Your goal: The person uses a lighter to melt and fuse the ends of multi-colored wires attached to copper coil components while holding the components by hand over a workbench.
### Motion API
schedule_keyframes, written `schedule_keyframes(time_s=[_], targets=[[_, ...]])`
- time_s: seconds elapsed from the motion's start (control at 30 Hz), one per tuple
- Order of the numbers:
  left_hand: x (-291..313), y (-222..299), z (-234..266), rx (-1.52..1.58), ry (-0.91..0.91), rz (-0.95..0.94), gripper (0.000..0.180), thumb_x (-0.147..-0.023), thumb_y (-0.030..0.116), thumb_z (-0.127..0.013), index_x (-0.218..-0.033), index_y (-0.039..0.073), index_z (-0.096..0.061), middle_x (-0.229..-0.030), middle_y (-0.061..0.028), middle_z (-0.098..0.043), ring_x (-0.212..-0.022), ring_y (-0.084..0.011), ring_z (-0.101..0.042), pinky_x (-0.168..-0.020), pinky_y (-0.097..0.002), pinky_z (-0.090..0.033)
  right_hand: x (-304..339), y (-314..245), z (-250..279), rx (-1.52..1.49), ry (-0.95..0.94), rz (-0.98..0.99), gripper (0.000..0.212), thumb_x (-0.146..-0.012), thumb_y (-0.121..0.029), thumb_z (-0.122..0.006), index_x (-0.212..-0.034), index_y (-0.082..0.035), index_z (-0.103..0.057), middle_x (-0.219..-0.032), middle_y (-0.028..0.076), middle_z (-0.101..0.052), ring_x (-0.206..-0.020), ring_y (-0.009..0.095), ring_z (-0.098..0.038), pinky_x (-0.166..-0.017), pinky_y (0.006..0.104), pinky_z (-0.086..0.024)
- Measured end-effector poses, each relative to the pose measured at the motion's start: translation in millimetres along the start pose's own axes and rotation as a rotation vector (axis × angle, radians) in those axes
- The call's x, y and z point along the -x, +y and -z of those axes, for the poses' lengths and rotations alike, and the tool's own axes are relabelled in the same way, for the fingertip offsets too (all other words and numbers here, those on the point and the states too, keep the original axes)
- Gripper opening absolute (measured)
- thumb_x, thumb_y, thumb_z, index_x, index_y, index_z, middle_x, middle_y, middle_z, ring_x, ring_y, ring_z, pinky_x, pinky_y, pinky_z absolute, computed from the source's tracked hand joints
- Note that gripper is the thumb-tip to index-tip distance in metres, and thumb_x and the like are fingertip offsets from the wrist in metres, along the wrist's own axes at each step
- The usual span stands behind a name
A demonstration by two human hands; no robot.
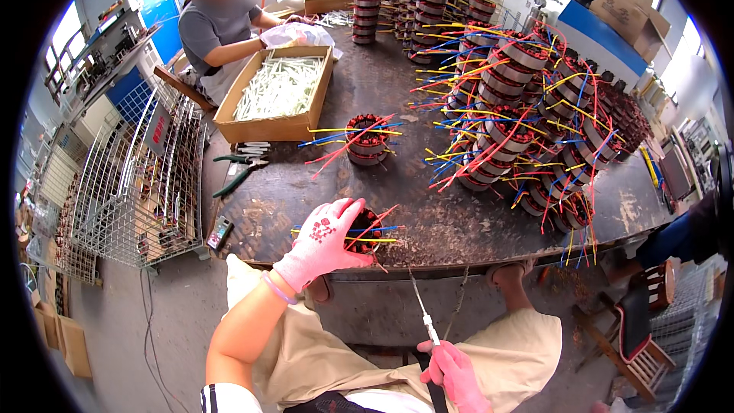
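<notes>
My left hand [325, 239], in a pink glove, is wrapped round the left side of a motor stator [368, 231] at the table's near edge. Red, blue and yellow wires stick out of this stator. Low in front of me, my gloved right hand [453, 375] closes round a slim tool [427, 321] with a long thin metal shaft, a pale collar and a dark lower part. Its tip points up toward the table edge, apart from the stator; its exact kind is unclear. Another wired stator [367, 145] stands farther back.
Many wired stators [505, 134] are stacked on the right. At the left stand a cardboard box [306, 131] of white sleeves, pliers [243, 176] and a small box [220, 233]. A person [222, 30] sits behind it. Wire carts [130, 206] flank the table; a wooden chair [634, 336] is at right.
</notes>
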State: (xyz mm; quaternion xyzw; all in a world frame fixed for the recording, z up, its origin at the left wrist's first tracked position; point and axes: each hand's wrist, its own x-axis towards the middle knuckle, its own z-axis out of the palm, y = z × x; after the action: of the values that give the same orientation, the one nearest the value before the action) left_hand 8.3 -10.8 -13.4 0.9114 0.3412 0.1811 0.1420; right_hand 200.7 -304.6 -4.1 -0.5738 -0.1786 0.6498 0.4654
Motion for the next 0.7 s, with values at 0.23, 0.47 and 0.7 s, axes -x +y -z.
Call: schedule_keyframes(time_s=[0.23, 0.47, 0.7], targets=[[-3.3, 4.6, -3.0, -0.016, 0.003, 0.031, 0.099, -0.064, 0.049, -0.086, -0.141, 0.001, -0.047, -0.139, -0.0225, -0.051, -0.126, -0.0387, -0.050, -0.110, -0.0465, -0.039, -14.0, 7.9, -5.3, 0.047, -0.028, -0.004, 0.041, -0.106, -0.029, -0.046, -0.126, 0.005, -0.057, -0.061, -0.004, -0.044, -0.055, 0.005, -0.042, -0.067, 0.0284, -0.053], [-0.4, 16.1, -17.9, -0.150, 0.055, 0.054, 0.103, -0.067, 0.057, -0.080, -0.145, 0.000, -0.041, -0.142, -0.0262, -0.044, -0.132, -0.0440, -0.042, -0.114, -0.0524, -0.031, -12.1, 8.3, -7.6, 0.051, 0.002, 0.039, 0.042, -0.106, -0.030, -0.045, -0.124, 0.005, -0.059, -0.061, -0.003, -0.044, -0.055, 0.006, -0.043, -0.066, 0.0285, -0.053], [2.0, 14.5, -22.5, -0.129, 0.082, 0.059, 0.105, -0.069, 0.062, -0.077, -0.146, 0.000, -0.040, -0.142, -0.0270, -0.044, -0.133, -0.0453, -0.041, -0.115, -0.0531, -0.030, -8.6, 6.3, -9.6, 0.028, -0.007, 0.030, 0.039, -0.107, -0.027, -0.044, -0.124, 0.004, -0.059, -0.060, -0.003, -0.043, -0.054, 0.007, -0.041, -0.066, 0.0290, -0.053]])
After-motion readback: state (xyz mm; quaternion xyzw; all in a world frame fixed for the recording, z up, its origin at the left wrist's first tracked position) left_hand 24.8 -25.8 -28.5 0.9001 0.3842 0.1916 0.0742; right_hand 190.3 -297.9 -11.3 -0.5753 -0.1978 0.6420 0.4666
